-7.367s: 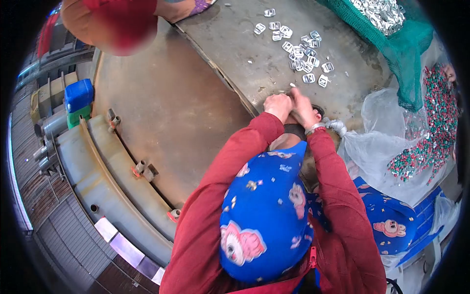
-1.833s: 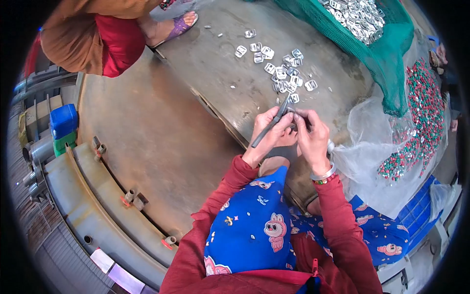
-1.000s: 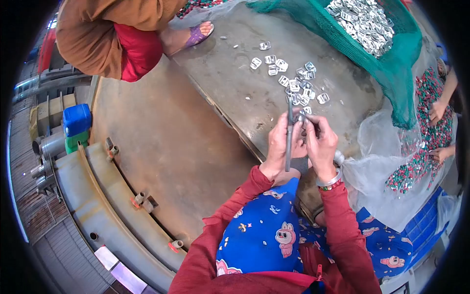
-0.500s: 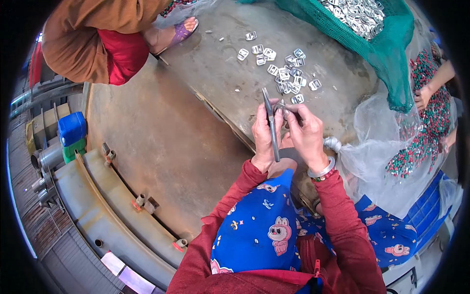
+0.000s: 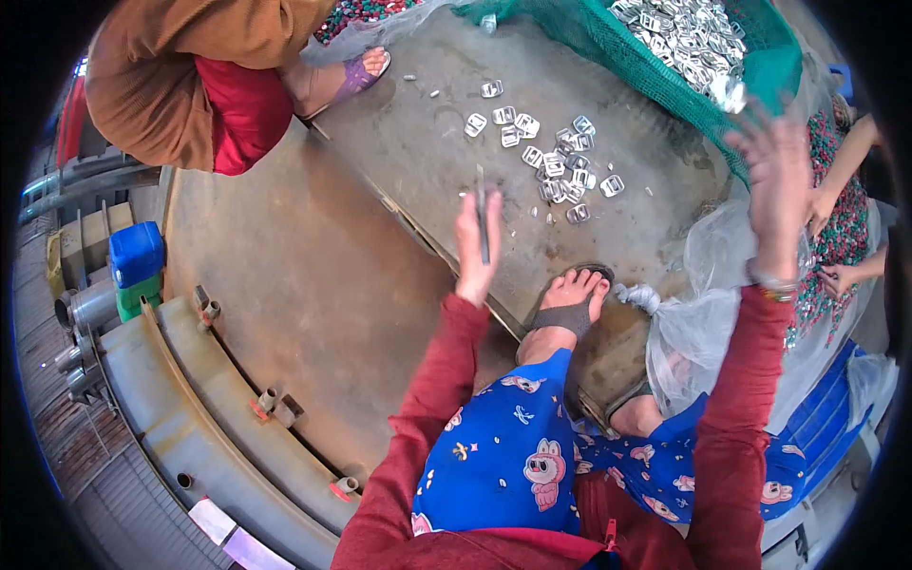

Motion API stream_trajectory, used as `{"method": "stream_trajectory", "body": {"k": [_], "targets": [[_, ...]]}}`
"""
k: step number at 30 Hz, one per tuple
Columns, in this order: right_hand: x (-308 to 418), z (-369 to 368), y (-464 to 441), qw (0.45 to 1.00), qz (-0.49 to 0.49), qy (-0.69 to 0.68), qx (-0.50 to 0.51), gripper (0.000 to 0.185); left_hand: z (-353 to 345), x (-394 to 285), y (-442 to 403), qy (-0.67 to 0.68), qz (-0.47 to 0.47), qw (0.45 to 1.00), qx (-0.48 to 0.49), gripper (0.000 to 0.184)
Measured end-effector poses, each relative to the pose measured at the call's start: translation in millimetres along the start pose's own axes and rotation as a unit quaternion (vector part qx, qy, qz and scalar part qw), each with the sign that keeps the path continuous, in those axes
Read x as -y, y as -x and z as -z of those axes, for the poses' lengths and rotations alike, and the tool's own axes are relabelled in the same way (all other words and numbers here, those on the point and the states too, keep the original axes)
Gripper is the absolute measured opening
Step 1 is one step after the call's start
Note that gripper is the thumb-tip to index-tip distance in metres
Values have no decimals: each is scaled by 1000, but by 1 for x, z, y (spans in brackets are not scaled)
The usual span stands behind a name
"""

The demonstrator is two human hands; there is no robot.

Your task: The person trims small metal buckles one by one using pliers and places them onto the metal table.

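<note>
As the left hand [image 5: 472, 249] pinches a grey metal stick [image 5: 483, 223], the right hand [image 5: 781, 180] (blurry!) spreads empty near green netting [image 5: 632, 71].

No readable text (squiggle [image 5: 523, 415] on trousers [image 5: 494, 461] illegible).

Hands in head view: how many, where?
4. Wearer's left hand, mid-frame, holds a slim dark tool. Wearer's right hand, blurred, is near the green net. Far right, at the red-and-green pieces: co-worker upper hand and lower hand. Others may be hidden.
</note>
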State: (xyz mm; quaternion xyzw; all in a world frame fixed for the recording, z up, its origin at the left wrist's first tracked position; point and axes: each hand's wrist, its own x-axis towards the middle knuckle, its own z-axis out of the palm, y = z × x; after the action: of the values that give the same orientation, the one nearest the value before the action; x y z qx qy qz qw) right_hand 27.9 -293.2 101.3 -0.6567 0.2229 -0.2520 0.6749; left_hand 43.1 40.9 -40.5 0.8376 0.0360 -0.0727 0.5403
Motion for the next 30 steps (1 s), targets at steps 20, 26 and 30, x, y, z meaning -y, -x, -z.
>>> {"method": "stream_trajectory", "body": {"k": [20, 26, 30], "targets": [[-113, -90, 123, 924, -262, 76, 266, 35, -17, 21, -69, -207, -5, 977, 54, 23], [-110, -81, 132, 915, -238, 137, 297, 33, -33, 29, -98, -231, -111, 967, 5, 28], [-111, -63, 137, 916, -238, 151, 283, 31, -33, 34, -97, -270, -112, 955, 52, 25]]}}
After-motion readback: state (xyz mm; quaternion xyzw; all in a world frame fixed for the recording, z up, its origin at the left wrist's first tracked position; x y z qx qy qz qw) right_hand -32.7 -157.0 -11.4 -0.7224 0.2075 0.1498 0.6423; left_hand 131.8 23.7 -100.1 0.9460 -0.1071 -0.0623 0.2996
